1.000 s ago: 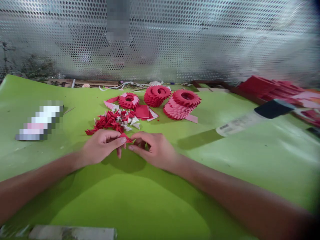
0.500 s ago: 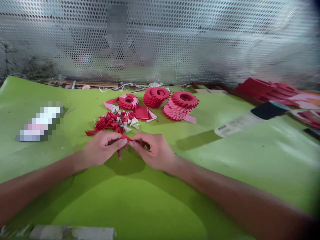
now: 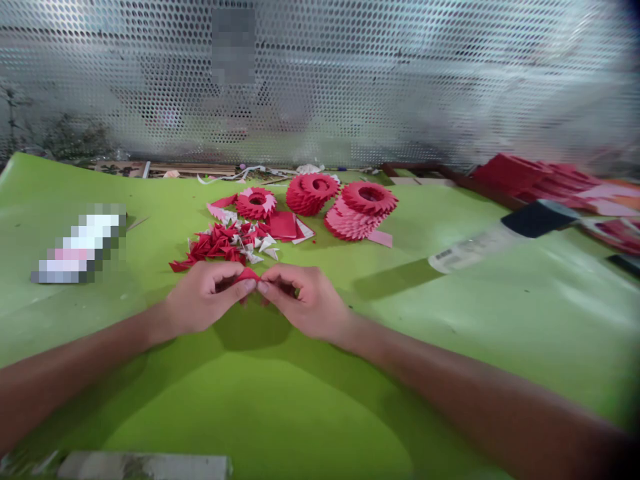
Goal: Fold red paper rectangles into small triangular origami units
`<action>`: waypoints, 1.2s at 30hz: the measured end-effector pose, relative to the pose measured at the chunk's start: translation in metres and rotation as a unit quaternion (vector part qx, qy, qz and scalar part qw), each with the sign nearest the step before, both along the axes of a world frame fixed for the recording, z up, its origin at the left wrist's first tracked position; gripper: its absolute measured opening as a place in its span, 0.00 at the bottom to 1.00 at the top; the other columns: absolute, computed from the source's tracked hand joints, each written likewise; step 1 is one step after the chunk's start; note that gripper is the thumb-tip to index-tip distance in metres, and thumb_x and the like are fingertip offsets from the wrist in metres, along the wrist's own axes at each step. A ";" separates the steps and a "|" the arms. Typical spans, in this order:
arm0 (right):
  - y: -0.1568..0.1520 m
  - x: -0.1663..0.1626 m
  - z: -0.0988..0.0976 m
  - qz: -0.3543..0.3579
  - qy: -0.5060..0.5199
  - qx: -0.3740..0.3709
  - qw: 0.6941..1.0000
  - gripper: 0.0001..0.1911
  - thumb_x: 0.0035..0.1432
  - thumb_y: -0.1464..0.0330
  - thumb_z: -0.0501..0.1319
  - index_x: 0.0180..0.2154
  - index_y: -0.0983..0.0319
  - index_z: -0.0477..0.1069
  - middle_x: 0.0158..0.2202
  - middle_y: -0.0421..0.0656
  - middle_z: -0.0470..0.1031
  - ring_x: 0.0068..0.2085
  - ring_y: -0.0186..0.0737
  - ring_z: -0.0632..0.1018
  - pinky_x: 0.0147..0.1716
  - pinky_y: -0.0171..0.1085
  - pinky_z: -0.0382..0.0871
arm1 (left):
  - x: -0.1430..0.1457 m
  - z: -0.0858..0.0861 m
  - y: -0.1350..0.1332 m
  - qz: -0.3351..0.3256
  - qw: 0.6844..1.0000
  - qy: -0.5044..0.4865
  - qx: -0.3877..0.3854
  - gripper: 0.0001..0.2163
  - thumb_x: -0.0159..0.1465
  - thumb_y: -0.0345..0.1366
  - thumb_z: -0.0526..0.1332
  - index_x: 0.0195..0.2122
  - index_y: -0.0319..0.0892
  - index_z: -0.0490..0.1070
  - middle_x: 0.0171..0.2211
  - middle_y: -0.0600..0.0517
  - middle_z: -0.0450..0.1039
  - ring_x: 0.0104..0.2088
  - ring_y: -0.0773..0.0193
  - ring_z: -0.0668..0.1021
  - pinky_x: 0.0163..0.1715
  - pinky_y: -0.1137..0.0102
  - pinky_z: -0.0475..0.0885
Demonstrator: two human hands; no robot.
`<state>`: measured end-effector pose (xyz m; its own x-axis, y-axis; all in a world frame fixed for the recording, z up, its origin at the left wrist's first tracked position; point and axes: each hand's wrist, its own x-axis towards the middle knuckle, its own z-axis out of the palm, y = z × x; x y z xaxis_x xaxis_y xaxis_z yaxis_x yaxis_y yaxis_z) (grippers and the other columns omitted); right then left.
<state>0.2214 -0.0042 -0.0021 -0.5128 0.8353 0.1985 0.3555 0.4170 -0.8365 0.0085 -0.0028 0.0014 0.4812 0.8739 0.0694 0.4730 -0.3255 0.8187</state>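
Observation:
My left hand [image 3: 207,297] and my right hand [image 3: 300,300] meet fingertip to fingertip just above the green sheet [image 3: 310,400], both pinching one small folded red paper piece [image 3: 249,274]. Only the top of that piece shows between my thumbs and forefingers. Right behind my hands lies a loose pile of folded red and white paper triangles [image 3: 227,243].
Three red paper rings [image 3: 360,207] made of folded pieces stand further back, beside flat red squares [image 3: 285,225]. A clear bottle with a black cap [image 3: 500,237] lies at the right. Red paper stacks [image 3: 540,177] sit at the far right, and a perforated metal screen [image 3: 350,80] closes the back.
My hands have drawn closer together around the red piece, and it now sits a little higher between my fingertips. Everything else stays put.

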 end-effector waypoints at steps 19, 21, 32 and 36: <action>-0.002 0.003 -0.001 -0.008 -0.046 0.094 0.994 0.14 0.66 0.67 0.56 0.28 0.64 0.70 0.20 0.38 0.69 0.20 0.28 0.65 0.19 0.30 0.54 | -0.002 -0.002 -0.001 -0.017 0.998 0.048 -0.026 0.20 0.68 0.47 0.53 0.32 0.37 0.77 0.23 0.51 0.73 0.18 0.70 0.65 0.18 0.75 0.52; -0.003 0.002 -0.001 -0.005 -0.051 0.100 0.994 0.14 0.65 0.67 0.57 0.27 0.63 0.70 0.21 0.38 0.70 0.20 0.28 0.65 0.19 0.30 0.54 | 0.000 -0.001 -0.001 -0.023 0.998 0.064 -0.020 0.19 0.69 0.46 0.53 0.31 0.37 0.77 0.24 0.50 0.74 0.19 0.69 0.67 0.18 0.75 0.53; -0.003 0.005 0.003 0.057 -0.060 0.077 0.994 0.14 0.69 0.64 0.54 0.34 0.64 0.72 0.22 0.37 0.70 0.20 0.28 0.66 0.19 0.28 0.55 | 0.000 -0.001 0.001 -0.047 0.996 0.077 0.001 0.20 0.70 0.45 0.52 0.29 0.38 0.76 0.22 0.50 0.76 0.18 0.69 0.69 0.17 0.75 0.55; -0.004 0.004 0.005 0.038 -0.100 0.046 0.993 0.16 0.70 0.59 0.54 0.36 0.63 0.71 0.20 0.35 0.68 0.19 0.29 0.66 0.17 0.28 0.53 | -0.002 -0.004 0.002 -0.047 0.997 0.066 0.009 0.21 0.70 0.46 0.53 0.27 0.38 0.75 0.21 0.51 0.75 0.17 0.69 0.69 0.17 0.76 0.55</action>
<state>0.2258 -0.0080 0.0031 -0.6103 0.7758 0.1602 0.4753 0.5204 -0.7094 0.0066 -0.0008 -0.0025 0.5677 0.8231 0.0155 0.5432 -0.3887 0.7442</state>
